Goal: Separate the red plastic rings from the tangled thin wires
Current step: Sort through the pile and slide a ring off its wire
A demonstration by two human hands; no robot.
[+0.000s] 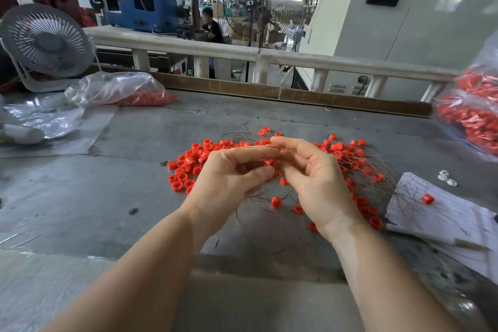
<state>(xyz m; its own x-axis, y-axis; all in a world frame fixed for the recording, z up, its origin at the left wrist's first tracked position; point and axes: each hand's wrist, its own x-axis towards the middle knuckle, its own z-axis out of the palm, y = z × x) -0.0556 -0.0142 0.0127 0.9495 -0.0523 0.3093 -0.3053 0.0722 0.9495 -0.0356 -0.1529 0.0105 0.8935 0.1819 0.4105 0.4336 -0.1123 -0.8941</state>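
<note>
Grey table [113, 197], cardboard strip [296, 96] along its far edge, white rail [269, 58] beyond. Left hand [229, 178]: fingers curled, pinching a red ring [269, 162] above mid-table. Right hand [312, 178]: fingers curled toward the same ring, fingertips meeting the left's; what it grips cannot be told. Loose rings [186, 167]: heap just left of the hands. Wires [377, 167]: tangle with rings threaded on, right of the hands, reaching the paper [444, 218] at the right edge. Bags of rings: one far left [118, 89], one far right [471, 116]. Fan [45, 40]: far left corner. Bare table near left and near centre.
</note>
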